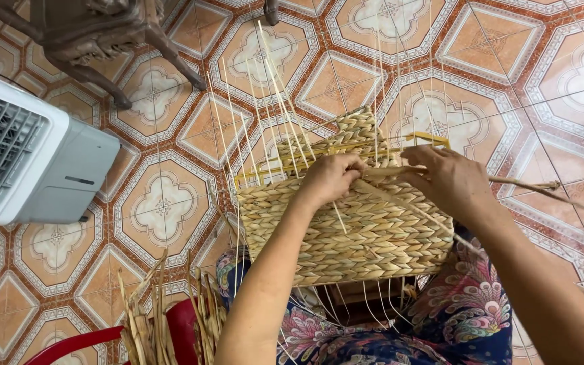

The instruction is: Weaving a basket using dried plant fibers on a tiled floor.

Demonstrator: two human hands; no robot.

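A half-woven straw basket rests on my lap, built around a yellow wire frame. Thin pale upright stakes rise from its rim. My left hand grips the top edge of the weave, fingers curled over it. My right hand pinches a flat straw strand stretched between both hands at the rim. A twisted straw cord trails off to the right from under my right hand.
A white and grey fan unit stands on the patterned tile floor at left. Dark wooden furniture legs are at top left. A bundle of dried straw lies on a red plastic seat at bottom left.
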